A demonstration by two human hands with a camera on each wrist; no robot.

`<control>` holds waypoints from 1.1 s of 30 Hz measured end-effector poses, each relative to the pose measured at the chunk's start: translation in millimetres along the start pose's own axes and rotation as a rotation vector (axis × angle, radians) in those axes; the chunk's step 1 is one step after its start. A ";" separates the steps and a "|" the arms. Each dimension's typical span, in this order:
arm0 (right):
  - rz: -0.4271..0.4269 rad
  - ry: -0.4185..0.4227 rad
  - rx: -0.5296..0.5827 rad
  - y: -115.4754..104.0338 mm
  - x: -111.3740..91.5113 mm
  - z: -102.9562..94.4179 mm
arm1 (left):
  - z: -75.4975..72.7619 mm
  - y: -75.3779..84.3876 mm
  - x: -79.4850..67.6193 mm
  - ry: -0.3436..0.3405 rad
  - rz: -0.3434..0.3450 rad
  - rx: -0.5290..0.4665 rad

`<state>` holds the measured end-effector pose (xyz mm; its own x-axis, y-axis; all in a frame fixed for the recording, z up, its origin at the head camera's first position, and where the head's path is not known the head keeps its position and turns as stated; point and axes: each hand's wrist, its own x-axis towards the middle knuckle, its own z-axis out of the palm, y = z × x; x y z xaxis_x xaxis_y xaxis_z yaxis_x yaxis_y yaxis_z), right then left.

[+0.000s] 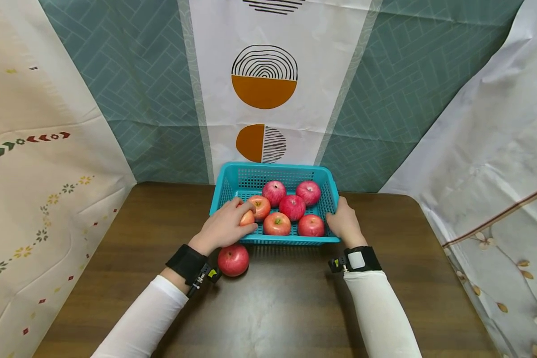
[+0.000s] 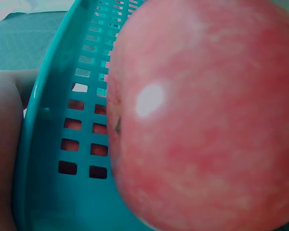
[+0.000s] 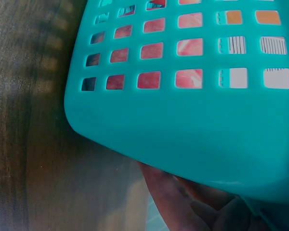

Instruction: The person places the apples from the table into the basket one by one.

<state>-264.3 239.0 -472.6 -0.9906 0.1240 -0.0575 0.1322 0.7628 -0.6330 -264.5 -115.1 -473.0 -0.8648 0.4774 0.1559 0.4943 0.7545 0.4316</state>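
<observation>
A blue-green plastic basket (image 1: 291, 240) with pierced walls stands on the table, several red apples inside it. At its front left corner my left hand (image 1: 223, 226) reaches over the rim, fingers and thumb curled round a paler apple (image 1: 247, 218). Another red apple (image 1: 233, 259) lies outside, in front of the basket and beside my left wrist; this apple (image 2: 207, 115) fills much of the left wrist view. My right hand (image 1: 345, 224) grips the basket's right rim. In the right wrist view its fingers (image 3: 176, 202) show at the basket wall (image 3: 183, 125).
The brown wooden table (image 1: 286, 308) carries the basket near its back edge. Behind it hangs a patterned cloth (image 1: 264, 114) in green and white, and light printed cloths (image 1: 40, 199) hang at both sides. A black band with a small camera (image 1: 362, 258) sits on each wrist.
</observation>
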 end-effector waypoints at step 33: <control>0.003 0.002 -0.022 0.6 3.0 0.3 | -6.7 5.5 14.5 -0.302 -0.078 0.016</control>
<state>-267.2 239.6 -473.4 -0.9901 0.1278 -0.0579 0.1362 0.7763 -0.6154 -274.9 -107.0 -462.4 -0.8358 0.5283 -0.1496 0.4310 0.8000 0.4175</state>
